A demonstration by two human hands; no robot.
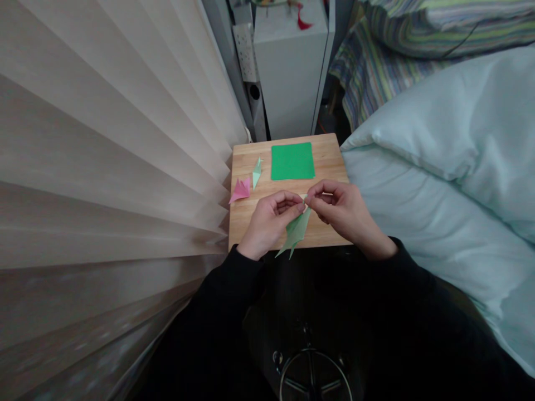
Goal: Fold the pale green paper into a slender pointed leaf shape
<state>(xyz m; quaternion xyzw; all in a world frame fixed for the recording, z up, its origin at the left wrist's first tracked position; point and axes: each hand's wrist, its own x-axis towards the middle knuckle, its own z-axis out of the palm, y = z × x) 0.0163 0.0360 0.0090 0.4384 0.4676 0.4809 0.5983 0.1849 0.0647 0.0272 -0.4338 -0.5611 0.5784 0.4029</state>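
Note:
A folded light green origami paper (297,229) hangs over the near part of the small wooden table, its pointed ends slanting down to the left. My left hand (273,219) pinches its upper part between thumb and fingers. From the right, my right hand (339,209) pinches the top tip close to the left fingertips, which partly hide the fold there. Beyond my hands lies a bright green square sheet or stack of paper (292,161). To its left are a small pale green folded paper figure (257,173) and a pink folded paper figure (241,190).
The wooden table (326,153) stands between a pleated curtain (125,145) on the left and a bed with a pale blue quilt (443,145) on the right. A grey-white cabinet (290,78) rises behind it. Below is a wheeled chair base (311,373).

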